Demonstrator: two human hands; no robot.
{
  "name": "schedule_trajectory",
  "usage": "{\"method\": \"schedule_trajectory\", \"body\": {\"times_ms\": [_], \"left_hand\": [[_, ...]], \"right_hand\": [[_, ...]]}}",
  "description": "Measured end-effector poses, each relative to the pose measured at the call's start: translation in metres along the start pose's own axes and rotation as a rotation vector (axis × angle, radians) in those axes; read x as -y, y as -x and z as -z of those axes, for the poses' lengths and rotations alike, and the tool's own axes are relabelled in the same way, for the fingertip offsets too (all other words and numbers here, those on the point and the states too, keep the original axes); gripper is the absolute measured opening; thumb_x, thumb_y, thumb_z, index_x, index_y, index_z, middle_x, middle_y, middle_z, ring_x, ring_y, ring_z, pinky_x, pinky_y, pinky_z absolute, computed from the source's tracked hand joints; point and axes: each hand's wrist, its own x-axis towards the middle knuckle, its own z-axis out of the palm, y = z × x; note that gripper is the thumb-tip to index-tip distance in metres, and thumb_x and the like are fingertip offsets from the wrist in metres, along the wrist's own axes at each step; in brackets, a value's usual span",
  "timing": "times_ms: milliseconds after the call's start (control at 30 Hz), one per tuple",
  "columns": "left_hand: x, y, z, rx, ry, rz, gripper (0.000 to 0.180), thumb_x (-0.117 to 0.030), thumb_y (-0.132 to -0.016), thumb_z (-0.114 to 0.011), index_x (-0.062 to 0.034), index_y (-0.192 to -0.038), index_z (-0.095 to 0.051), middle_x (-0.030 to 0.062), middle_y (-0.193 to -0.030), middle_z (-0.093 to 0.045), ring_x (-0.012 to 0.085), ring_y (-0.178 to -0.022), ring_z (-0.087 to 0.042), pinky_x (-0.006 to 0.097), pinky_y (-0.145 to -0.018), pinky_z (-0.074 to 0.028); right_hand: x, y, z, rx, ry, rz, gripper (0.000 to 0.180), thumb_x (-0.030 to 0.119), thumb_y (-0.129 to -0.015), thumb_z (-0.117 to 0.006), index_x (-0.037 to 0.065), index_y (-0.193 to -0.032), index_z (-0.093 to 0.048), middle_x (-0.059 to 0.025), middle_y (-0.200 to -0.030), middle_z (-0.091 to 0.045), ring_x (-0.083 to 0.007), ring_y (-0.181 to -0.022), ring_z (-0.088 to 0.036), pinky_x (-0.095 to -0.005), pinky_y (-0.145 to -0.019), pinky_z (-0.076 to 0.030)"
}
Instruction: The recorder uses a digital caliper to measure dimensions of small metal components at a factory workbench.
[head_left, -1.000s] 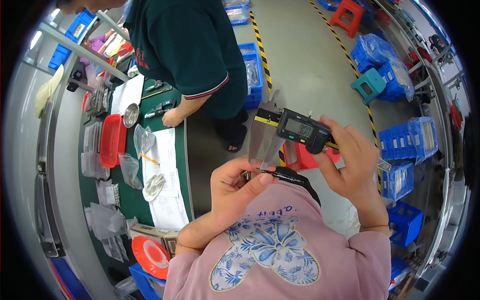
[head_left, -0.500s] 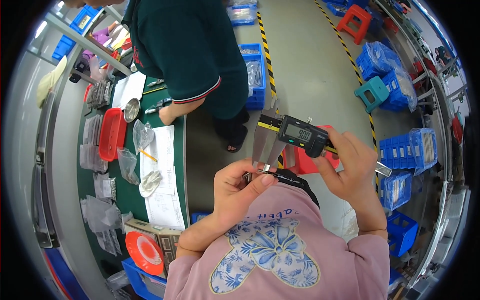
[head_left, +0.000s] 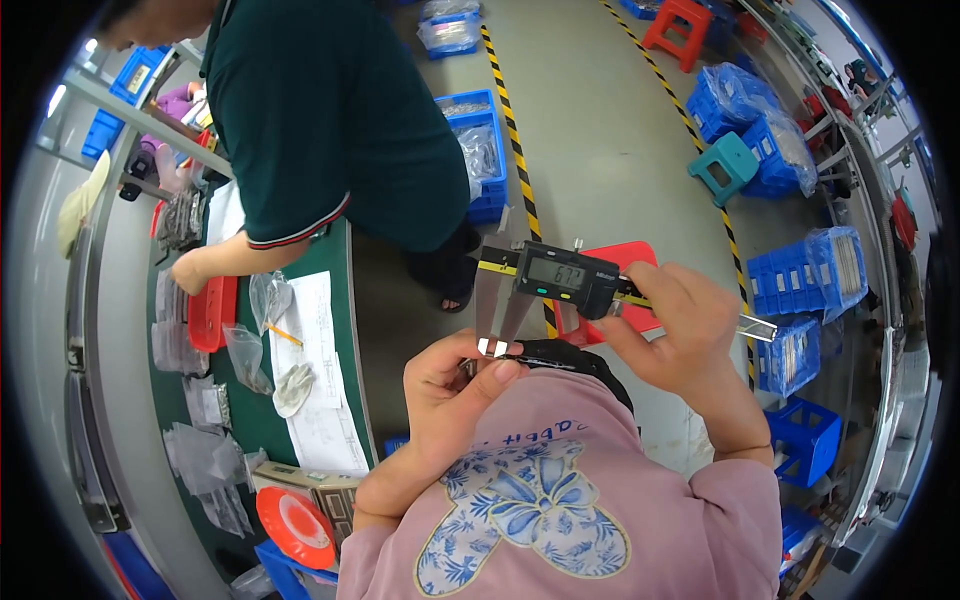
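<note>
Seen from the head camera looking down, a person in a pink top printed with a blue flower holds a digital caliper up in front of the chest. The right hand is clenched around the caliper's body and beam, just right of its small grey display. The left hand pinches a small silvery metal part between thumb and fingertips and presents it to the tips of the caliper's long jaws, which point down and meet at the part. The part looks tiny and is gripped only at the fingertips, so it could slip out and drop to the floor if the jaws push it sideways; a tilted part would also likely give a false reading. To the left runs a long green surface carrying white paper sheets, clear plastic bags, a red tray and a round orange lid at the near end. Another person in a dark green shirt stands at the far end, one hand on the surface. The grey concrete floor has a yellow-and-black striped line, with blue crates stacked to the right, and a teal stool and a red stool farther off.
</note>
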Motion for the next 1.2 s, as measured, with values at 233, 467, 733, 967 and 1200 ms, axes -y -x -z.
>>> {"method": "schedule_trajectory", "body": {"times_ms": [233, 467, 733, 967, 1200], "left_hand": [[-0.005, -0.001, -0.007, -0.02, 0.059, 0.014, 0.011, -0.001, -0.074, -0.057, 0.0023, -0.084, -0.056, 0.0038, -0.073, -0.052, 0.0071, -0.065, -0.053, 0.016, -0.056, -0.04], [-0.002, 0.001, 0.003, 0.006, -0.02, 0.002, 0.012, -0.001, -0.073, -0.058, 0.0018, -0.085, -0.056, 0.0042, -0.074, -0.053, 0.0068, -0.064, -0.052, 0.016, -0.056, -0.04], [-0.005, 0.003, 0.003, -0.003, 0.005, 0.026, 0.011, -0.001, -0.074, -0.058, 0.0019, -0.084, -0.055, 0.0052, -0.076, -0.054, 0.0091, -0.067, -0.055, 0.017, -0.058, -0.042], [-0.003, 0.004, 0.003, 0.009, 0.036, 0.003, 0.011, -0.001, -0.074, -0.057, 0.0026, -0.084, -0.055, 0.005, -0.074, -0.053, 0.0101, -0.068, -0.056, 0.018, -0.058, -0.043], [-0.004, 0.006, 0.003, 0.0, 0.044, 0.004, 0.011, -0.001, -0.074, -0.057, 0.0024, -0.084, -0.054, 0.0062, -0.076, -0.055, 0.0112, -0.069, -0.057, 0.018, -0.059, -0.043]], "right_hand": [[0.001, -0.001, -0.002, -0.019, 0.018, 0.005, 0.03, 0.021, -0.053, -0.07, 0.006, -0.073, -0.055, -0.0016, -0.053, -0.045, -0.0167, -0.043, -0.044, -0.0262, -0.038, -0.033], [0.001, -0.003, -0.004, -0.032, 0.006, 0.032, 0.03, 0.023, -0.052, -0.07, 0.006, -0.072, -0.054, -0.0018, -0.052, -0.045, -0.0169, -0.041, -0.043, -0.0258, -0.036, -0.032], [0.004, -0.001, -0.003, -0.038, 0.016, 0.034, 0.03, 0.024, -0.052, -0.07, 0.007, -0.072, -0.055, -0.0022, -0.053, -0.047, -0.0171, -0.042, -0.044, -0.0259, -0.037, -0.032], [0.005, -0.003, -0.001, 0.007, 0.016, 0.039, 0.03, 0.022, -0.054, -0.069, 0.006, -0.075, -0.056, -0.0027, -0.058, -0.05, -0.0174, -0.045, -0.047, -0.0259, -0.039, -0.035], [0.009, -0.005, 0.001, 0.064, 0.001, 0.038, 0.032, 0.015, -0.054, -0.066, 0.004, -0.083, -0.056, -0.0056, -0.064, -0.052, -0.0185, -0.047, -0.05, -0.0255, -0.041, -0.038]]}}
